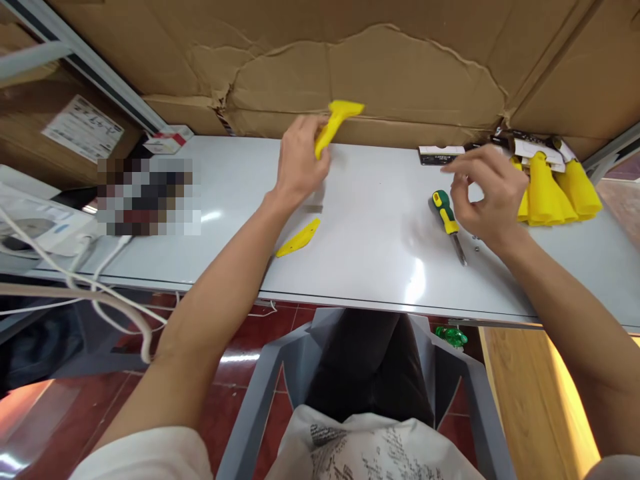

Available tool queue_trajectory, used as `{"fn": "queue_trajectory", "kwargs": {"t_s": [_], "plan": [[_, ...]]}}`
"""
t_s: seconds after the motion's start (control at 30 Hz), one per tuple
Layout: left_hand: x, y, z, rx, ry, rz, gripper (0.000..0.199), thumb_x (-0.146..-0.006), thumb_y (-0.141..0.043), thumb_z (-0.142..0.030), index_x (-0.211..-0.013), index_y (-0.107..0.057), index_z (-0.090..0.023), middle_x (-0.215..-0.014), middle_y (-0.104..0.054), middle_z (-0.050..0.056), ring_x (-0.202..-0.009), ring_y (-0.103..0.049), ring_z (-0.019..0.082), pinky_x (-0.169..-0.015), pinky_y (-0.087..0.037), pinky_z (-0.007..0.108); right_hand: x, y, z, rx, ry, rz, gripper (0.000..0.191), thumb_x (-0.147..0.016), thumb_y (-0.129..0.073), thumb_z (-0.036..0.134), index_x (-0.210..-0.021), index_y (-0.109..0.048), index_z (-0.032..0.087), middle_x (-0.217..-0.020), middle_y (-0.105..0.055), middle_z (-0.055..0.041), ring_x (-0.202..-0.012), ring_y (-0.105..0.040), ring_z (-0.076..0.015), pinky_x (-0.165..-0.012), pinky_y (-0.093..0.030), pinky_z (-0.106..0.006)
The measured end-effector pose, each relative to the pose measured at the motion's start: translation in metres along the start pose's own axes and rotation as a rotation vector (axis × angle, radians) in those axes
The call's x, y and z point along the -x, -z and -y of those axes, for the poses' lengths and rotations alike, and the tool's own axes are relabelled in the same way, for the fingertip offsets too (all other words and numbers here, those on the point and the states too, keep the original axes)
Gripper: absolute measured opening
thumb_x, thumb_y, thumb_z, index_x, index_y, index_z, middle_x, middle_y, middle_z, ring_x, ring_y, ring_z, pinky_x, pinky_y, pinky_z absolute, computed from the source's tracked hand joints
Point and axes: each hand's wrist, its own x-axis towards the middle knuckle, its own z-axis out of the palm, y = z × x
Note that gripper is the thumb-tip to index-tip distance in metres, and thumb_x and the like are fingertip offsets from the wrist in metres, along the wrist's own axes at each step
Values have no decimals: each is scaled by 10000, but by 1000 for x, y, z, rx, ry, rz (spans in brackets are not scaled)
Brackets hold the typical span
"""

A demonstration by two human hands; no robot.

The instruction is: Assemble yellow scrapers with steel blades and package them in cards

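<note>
My left hand (pixel 303 157) is closed around the handle of a yellow scraper (pixel 333 127), its flared head pointing up and right above the table. Below that hand, a flat yellow cover piece (pixel 299 239) with small holes lies by the table's front edge, and a thin greyish strip (pixel 314 209) is close to it. My right hand (pixel 487 193) hovers at the right with thumb and fingers curled into a pinch; whatever may be between them is too small to make out. Beside it rests a green and yellow screwdriver (pixel 445 212), near a few tiny screws (pixel 477 249).
Several yellow scraper parts (pixel 543 193) with black-and-white cards are piled at the right. A black packet (pixel 441 155) lies at the back. Cardboard (pixel 370 73) walls the table's (pixel 370 260) far side. White cables (pixel 95 287) and a small box (pixel 169 139) are at left.
</note>
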Motion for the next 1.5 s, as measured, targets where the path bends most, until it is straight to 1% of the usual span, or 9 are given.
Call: {"fn": "queue_trajectory", "kwargs": {"t_s": [0.17, 0.33, 0.47, 0.63, 0.77, 0.93, 1.1, 1.3, 1.5], "plan": [[-1, 11, -106, 129, -185, 81, 401, -1056, -570, -412, -1452, -580, -344, -1361, -664, 88, -1265, -652, 324, -1036, -569, 540, -2, 14, 22, -325, -335, -175, 390, -1075, -610, 456, -1454, -625, 363, -1424, -603, -93, -838, -676, -171, -665, -580, -360], [10, 16, -150, 143, -333, 102, 432, -1054, -524, -306, -1477, -581, -374, -1333, -667, 99, -1280, -675, 364, -1008, -587, 616, -2, 14, 14, -592, -483, -65, 522, -1005, -679, 685, -1443, -647, 401, -1140, -721, -40, -724, -655, -173, -595, -550, -370], [10, 10, -143, 149, -372, 42, 462, -1074, -455, -257, -1490, -578, -413, -1300, -667, 84, -1257, -681, 345, -975, -592, 614, -3, 15, 14, -865, -581, 18, 473, -923, -778, 708, -1261, -751, 378, -829, -741, -4, -592, -644, -195, -516, -525, -391], [10, 6, -140, 101, -357, 59, 529, -1056, -439, -249, -1542, -543, -430, -1332, -673, 81, -1277, -654, 351, -1002, -581, 634, -6, 18, 20, -909, -558, 48, 359, -839, -924, 563, -1081, -808, 325, -815, -767, -10, -551, -654, -183, -463, -508, -369], [5, 13, -129, 27, -292, 114, 534, -1043, -470, -283, -1566, -532, -374, -1351, -669, 106, -1315, -638, 374, -1076, -543, 644, -4, 19, 21, -829, -516, 103, 218, -989, -786, 499, -978, -805, 282, -800, -783, -14, -535, -662, -164, -506, -532, -350], [-5, 26, -105, -5, -63, 19, 497, -1013, -586, -392, -1509, -586, -368, -1332, -667, 127, -1281, -644, 375, -1089, -543, 577, 5, 10, 42, -426, 17, 233, 170, -1045, -645, 291, -991, -799, 244, -818, -810, -18, -640, -701, -166, -630, -542, -336], [-8, 16, -65, -79, -56, -17, 467, -1042, -565, -418, -1507, -571, -366, -1270, -622, 115, -1164, -603, 327, -957, -521, 508, -1, -22, 103, -280, 428, 470, 265, -1073, -516, 179, -1070, -781, 193, -1083, -820, -109, -940, -721, -258, -788, -556, -411], [-20, 15, -2, -348, -84, -268, 440, -1077, -561, -524, -1494, -484, -411, -1164, -492, 33, -1040, -389, 210, -881, -395, 420, -61, -85, 161, -205, 125, 678, 339, -1118, -445, 191, -1288, -713, 75, -1404, -668, -241, -1207, -625, -352, -934, -511, -469], [-21, 35, -12, -346, 41, -328, 442, -1069, -534, -547, -1488, -474, -418, -1232, -524, 47, -1101, -402, 247, -906, -371, 465, -104, -135, 162, -258, 94, 800, 235, -1035, -689, 233, -1239, -736, 128, -1338, -710, -196, -1161, -631, -323, -861, -482, -400]]}}
